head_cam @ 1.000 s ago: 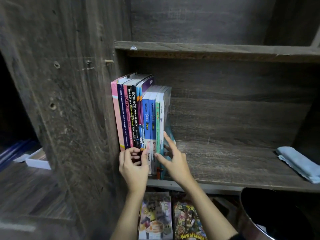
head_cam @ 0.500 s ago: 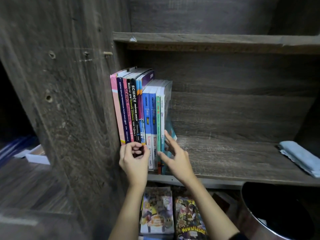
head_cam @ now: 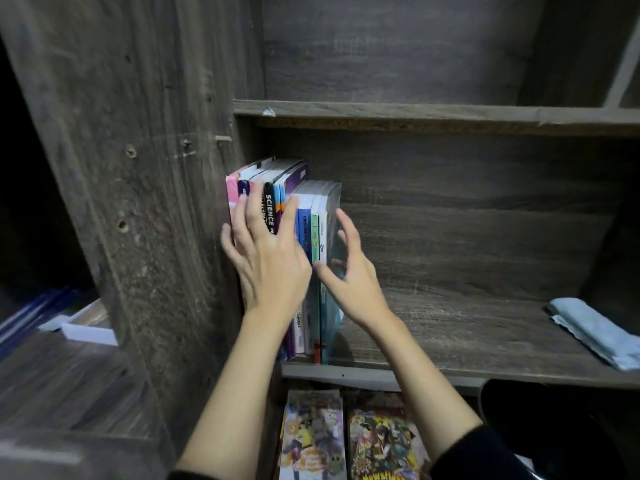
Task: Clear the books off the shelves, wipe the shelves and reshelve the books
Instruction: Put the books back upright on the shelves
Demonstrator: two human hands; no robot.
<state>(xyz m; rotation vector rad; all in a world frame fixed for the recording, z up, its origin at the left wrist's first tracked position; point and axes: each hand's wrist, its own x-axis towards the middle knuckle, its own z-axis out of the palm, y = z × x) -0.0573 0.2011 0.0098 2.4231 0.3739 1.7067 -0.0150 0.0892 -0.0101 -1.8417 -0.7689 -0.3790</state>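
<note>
1. My left hand (head_cam: 266, 258) lies flat against the spines of the books (head_cam: 304, 220), fingers straight and spread wide. It presses on them and pinches nothing.
2. The fingertips reach up over the black spine marked SCIENCE (head_cam: 269, 209) and the pink and purple spines beside it.
3. My right hand (head_cam: 353, 275) is at the right end of the row, fingers apart and loosely curved round the side of the last book (head_cam: 332, 216), which has a clear cover. The thumb is by the teal spine. I cannot tell whether the fingertips touch the cover.
4. The books stand upright at the far left of the middle shelf (head_cam: 467, 327), tight against the side panel (head_cam: 156, 202) — taller ones on the left, shorter ones on the right.
5. A folded light-blue cloth (head_cam: 595, 330) lies at the right end of the same shelf, well apart from the books.
6. The upper shelf board (head_cam: 433, 112) runs across above the row.
7. Below the middle shelf, two comic books (head_cam: 313, 434) lie side by side, covers facing up.
8. A dark round container (head_cam: 554, 427) sits at the lower right — its contents are hidden.
9. Left of the side panel, a white tray (head_cam: 90, 327) rests on a wooden surface.
</note>
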